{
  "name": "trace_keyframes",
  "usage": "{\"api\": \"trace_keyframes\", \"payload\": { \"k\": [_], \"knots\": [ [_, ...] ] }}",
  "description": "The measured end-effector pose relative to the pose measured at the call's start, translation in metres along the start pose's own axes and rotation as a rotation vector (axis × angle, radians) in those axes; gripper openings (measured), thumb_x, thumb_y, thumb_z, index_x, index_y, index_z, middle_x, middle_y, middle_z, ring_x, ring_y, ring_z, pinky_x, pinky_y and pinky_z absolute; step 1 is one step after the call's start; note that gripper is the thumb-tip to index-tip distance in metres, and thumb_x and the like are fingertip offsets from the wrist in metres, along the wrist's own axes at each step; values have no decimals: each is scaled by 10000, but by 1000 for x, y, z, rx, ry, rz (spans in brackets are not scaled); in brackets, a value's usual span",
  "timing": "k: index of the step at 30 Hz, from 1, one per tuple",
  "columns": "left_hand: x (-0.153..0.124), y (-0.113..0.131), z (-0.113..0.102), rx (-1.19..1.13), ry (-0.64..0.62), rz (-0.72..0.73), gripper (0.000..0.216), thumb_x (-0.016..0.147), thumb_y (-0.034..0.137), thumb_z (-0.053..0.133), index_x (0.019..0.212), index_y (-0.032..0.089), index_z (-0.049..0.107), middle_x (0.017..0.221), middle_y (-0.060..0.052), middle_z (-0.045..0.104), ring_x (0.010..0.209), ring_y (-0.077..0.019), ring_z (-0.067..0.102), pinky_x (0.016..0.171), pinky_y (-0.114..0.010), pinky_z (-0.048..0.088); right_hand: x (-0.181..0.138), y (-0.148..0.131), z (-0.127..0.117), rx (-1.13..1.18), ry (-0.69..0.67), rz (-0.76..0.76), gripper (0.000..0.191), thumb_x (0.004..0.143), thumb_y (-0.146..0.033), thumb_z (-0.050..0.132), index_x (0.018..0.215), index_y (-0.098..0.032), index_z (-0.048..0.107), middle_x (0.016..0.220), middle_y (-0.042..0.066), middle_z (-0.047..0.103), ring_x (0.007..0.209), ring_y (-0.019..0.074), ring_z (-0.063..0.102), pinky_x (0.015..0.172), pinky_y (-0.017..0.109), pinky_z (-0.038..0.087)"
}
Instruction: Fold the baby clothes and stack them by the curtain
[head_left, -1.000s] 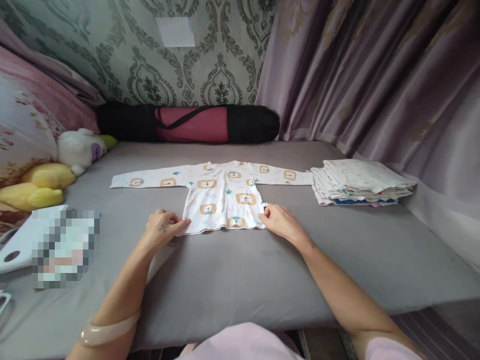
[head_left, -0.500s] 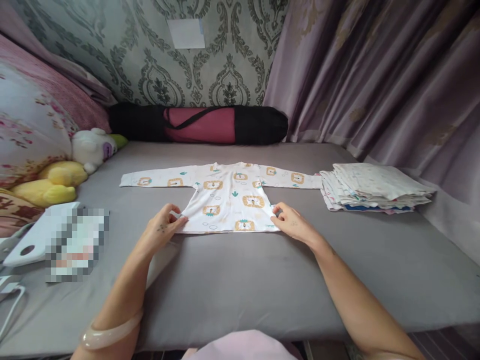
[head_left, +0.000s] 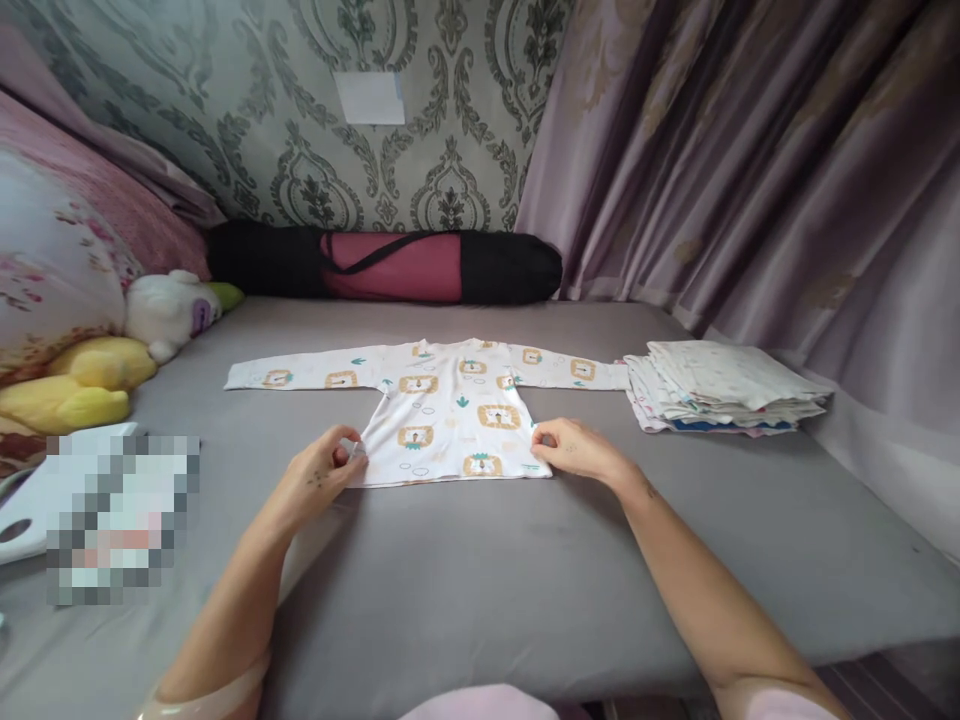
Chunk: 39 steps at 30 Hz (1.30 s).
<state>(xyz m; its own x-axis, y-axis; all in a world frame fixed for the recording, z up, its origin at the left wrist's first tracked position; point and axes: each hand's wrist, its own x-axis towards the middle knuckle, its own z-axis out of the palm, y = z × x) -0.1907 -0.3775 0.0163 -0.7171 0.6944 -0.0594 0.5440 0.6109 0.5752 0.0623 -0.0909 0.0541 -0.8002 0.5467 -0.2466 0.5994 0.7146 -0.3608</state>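
Observation:
A white child's shirt [head_left: 450,430] with lion faces and green leaves lies flat, its two long sleeves stretched out sideways. At its lower left side, my left hand [head_left: 321,472] pinches the fabric close to the hem. My right hand [head_left: 581,450] grips the opposite side edge, thumb and fingers closed on the cloth a little above the hem corner. The right sleeve's cuff meets a stack of folded clothes [head_left: 720,385].
The shirt lies on a grey sheet [head_left: 465,580]. Behind it is a black and maroon long bag [head_left: 390,265] against the wall. Plush toys [head_left: 161,310], a white board-like object [head_left: 67,490] and a blurred-out packet [head_left: 127,530] are on the left. Purple curtains [head_left: 675,150] hang at the right.
The view has tilted and shifted slightly, so everything sits a bit lower and further left. My right hand has drawn slightly up along the shirt's side; both hands still hold its edges.

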Motion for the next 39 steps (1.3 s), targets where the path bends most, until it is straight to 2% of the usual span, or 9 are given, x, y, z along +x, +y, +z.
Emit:
{"api": "trace_keyframes", "payload": {
  "k": [4, 7, 10, 14, 17, 20, 24, 32, 39],
  "knots": [
    [6, 13, 9, 56, 193, 174, 386, 838, 547, 490, 984, 225, 643, 887, -47, 588, 722, -185, 569, 688, -313, 476, 37, 4, -10, -66, 198, 69, 210, 866, -313, 513, 857, -261, 716, 902, 16, 718, 845, 185, 629, 656, 258, 368],
    [15, 45, 23, 63, 88, 418, 314, 913, 449, 430, 967, 223, 641, 941, -69, 624, 805, -203, 600, 724, -325, 491, 68, 5, -7, -116, 306, 96, 219, 873, -241, 516, 988, -246, 702, 1109, 49, 684, 1016, 212, 612, 767, 274, 410],
    [30, 88, 50, 35, -32, 657, 263, 941, 342, 410, 1005, 206, 625, 992, -90, 651, 915, -218, 618, 811, -351, 503, 87, 3, 1, -126, 318, 110, 303, 862, -179, 518, 1122, -248, 658, 1241, 65, 620, 1099, 227, 588, 848, 294, 424],
    [53, 138, 100, -5, -4, 746, 263, 931, 222, 384, 1091, 169, 586, 1117, -140, 638, 1061, -238, 604, 938, -393, 491, 91, -1, 8, -132, 325, 129, 318, 879, -158, 474, 1129, -238, 653, 1244, 87, 610, 1105, 241, 595, 882, 313, 429],
    [60, 159, 132, 58, 12, 731, 330, 930, 227, 382, 1210, 133, 529, 1293, -194, 567, 1269, -272, 503, 1071, -454, 407, 88, 1, 9, -129, 333, 120, 304, 902, -182, 465, 1134, -234, 655, 1222, 89, 623, 1111, 233, 593, 900, 305, 424],
    [57, 166, 148, 160, -50, 618, 472, 954, 369, 391, 1338, 99, 441, 1451, -226, 442, 1393, -325, 363, 1122, -539, 326, 88, 7, 8, -103, 314, 101, 284, 921, -224, 482, 1143, -242, 658, 1227, 76, 626, 1127, 218, 580, 915, 289, 417],
    [49, 166, 150, 271, -135, 567, 604, 970, 450, 348, 1428, 56, 362, 1535, -218, 327, 1447, -343, 242, 1169, -530, 233, 93, 14, 6, -64, 313, 84, 284, 941, -218, 452, 1104, -239, 683, 1214, 76, 628, 1133, 213, 569, 916, 281, 411],
    [45, 167, 153, 377, -104, 609, 618, 982, 473, 298, 1466, 93, 353, 1562, -179, 292, 1455, -348, 212, 1167, -529, 219, 97, 13, 7, -135, 371, 97, 366, 968, -168, 327, 1171, -225, 626, 1249, 102, 552, 1021, 219, 603, 848, 309, 433],
    [36, 168, 148, 367, -150, 762, 650, 988, 495, 253, 1458, 58, 356, 1549, -195, 309, 1455, -337, 222, 1162, -556, 215, 104, 19, 9, -223, 401, 89, 413, 968, -137, 275, 1222, -223, 589, 1276, 121, 510, 1151, 236, 506, 873, 314, 425]
  ]
}}
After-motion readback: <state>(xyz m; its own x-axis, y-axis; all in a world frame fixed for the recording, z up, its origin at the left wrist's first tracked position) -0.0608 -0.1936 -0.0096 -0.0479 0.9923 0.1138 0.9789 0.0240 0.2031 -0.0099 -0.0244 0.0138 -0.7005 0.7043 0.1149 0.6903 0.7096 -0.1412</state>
